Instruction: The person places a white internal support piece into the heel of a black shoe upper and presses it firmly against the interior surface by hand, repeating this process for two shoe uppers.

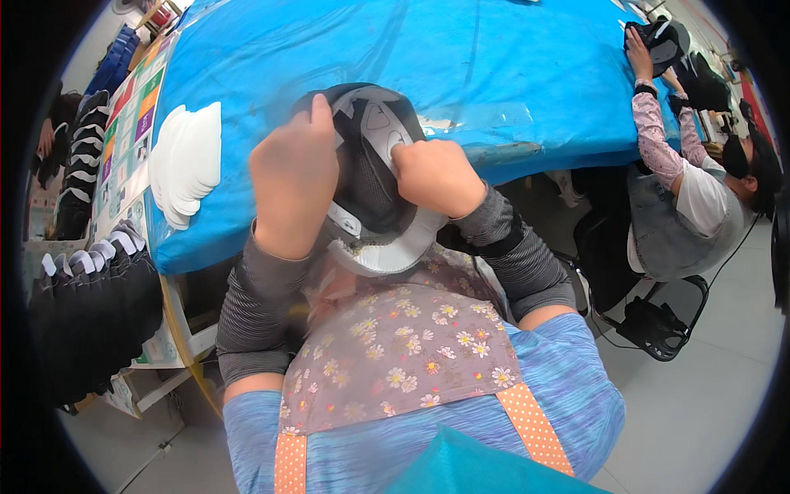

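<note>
A black cap (370, 198), turned so that its inside shows, is held in front of my chest over the table's near edge. Its pale curved brim (387, 257) points toward me, and light patches line the inside. My left hand (296, 169) is closed on the cap's left edge, with one finger pointing up. My right hand (442, 174) is curled in a fist over the right edge, its fingertips tucked inside the cap and partly hidden. The left hand looks slightly smeared by motion.
White crescent-shaped brim pieces (188, 165) lie fanned on the blue-covered table (329, 41) at left. Stacked dark caps (99, 305) stand beyond the table's left side. At right a seated person (695, 198) handles another dark cap (665, 45). A black stool (658, 325) is near them.
</note>
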Available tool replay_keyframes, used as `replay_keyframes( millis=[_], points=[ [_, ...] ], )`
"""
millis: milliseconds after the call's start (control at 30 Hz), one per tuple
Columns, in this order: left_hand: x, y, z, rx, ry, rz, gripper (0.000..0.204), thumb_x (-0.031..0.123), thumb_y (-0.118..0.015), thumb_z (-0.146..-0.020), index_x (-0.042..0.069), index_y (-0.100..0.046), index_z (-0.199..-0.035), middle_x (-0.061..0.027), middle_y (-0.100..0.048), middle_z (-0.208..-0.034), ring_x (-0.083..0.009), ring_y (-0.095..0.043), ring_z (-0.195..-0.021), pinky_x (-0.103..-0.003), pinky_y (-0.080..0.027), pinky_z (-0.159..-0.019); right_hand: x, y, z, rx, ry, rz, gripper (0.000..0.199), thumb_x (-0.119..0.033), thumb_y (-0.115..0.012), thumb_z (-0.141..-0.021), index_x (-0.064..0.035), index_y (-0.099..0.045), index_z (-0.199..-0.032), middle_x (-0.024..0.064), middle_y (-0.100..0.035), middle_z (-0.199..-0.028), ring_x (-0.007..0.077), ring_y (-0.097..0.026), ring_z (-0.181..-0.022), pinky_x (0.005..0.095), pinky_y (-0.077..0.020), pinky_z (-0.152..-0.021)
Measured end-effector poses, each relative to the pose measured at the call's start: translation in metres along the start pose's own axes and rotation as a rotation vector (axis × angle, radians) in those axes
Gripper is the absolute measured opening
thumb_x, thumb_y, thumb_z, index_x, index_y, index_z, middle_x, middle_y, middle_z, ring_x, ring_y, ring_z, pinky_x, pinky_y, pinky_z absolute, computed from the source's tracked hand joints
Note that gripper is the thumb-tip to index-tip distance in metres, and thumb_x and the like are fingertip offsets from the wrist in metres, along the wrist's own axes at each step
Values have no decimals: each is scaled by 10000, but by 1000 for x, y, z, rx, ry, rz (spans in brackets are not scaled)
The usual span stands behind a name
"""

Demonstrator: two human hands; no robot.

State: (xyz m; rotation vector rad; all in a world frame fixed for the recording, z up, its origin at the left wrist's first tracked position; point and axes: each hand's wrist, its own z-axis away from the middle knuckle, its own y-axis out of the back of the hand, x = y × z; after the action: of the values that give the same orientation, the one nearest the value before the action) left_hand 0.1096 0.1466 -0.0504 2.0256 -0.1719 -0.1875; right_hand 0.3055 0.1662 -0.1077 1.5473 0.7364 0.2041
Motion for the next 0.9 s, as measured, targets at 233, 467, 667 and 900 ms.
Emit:
replay_keyframes(
  millis=[233, 467, 667, 900],
  points=[
    [1, -1, 1, -35, -42, -104, 391, 53, -626, -837, 56, -686, -1224, -82, -710, -869, -271, -696, -696, -368, -539, -589, 0, -21, -1, 97, -97, -2, 76, -76, -582, -807, -28, -639, -794, 197, -661, -685, 392, -682, -658, 482, -540, -598],
    [6, -2, 7, -31, 8, -135, 405, 67, -640, -838, 65, -678, -1241, -67, -701, -867, -255, -700, -709, -364, -541, -592, 18, -36, -16, 304, -150, 2, 77, -90, -566, -877, -19, -592, -870, 193, -656, -715, 354, -671, -607, 443, -524, -538],
    [0, -4, 10, 11, 5, -29, 394, 78, -648, -844, 71, -679, -1236, -62, -715, -906, -255, -700, -713, -361, -540, -591, 55, 11, -2, -74, -283, -1818, 245, -254, -494, -1042, -99, -499, -853, -68, -349, -620, 47, -295, -473, 216, -235, -430],
    [-4, -5, 7, -14, 23, -28, 402, 82, -643, -850, 96, -680, -1250, -69, -729, -926, -255, -697, -707, -366, -544, -596, 33, 35, 12, -298, 152, -2035, 311, -280, -432, -1082, -105, -462, -826, -61, -317, -580, 43, -269, -475, 224, -199, -431]
  ],
)
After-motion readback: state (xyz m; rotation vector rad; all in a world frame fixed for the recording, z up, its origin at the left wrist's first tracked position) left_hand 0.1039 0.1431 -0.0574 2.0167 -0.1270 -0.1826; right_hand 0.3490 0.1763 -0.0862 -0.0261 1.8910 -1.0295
